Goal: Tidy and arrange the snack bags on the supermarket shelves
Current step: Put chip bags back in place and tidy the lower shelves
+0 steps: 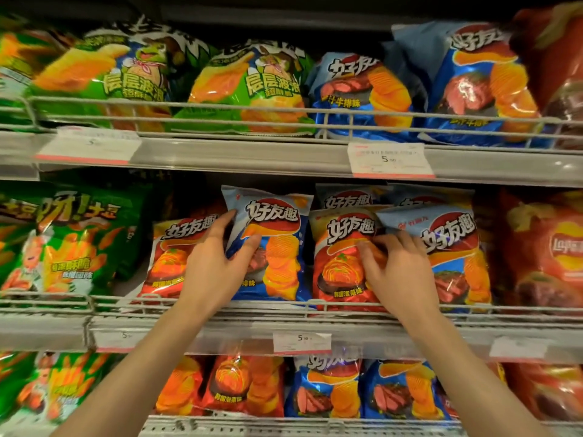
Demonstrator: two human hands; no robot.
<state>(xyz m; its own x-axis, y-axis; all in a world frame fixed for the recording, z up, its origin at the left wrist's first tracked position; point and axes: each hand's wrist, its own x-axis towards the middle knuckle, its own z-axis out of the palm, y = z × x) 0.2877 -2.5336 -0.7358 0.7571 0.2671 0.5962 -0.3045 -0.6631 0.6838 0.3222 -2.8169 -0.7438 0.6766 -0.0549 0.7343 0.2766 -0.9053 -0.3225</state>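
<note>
Your left hand [217, 266] is gripping the blue bag [274, 244] (misfiled among reds, probably), while your right hand [394, 269] is pinching the red bag [340, 266], seemingly to swap them.

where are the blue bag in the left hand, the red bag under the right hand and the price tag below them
blue bag [277, 247], head view, on the printed chips at its middle
red bag [339, 266], head view, on its front picture, left of the fingers
price tag [302, 342], head view, on its white face
</note>
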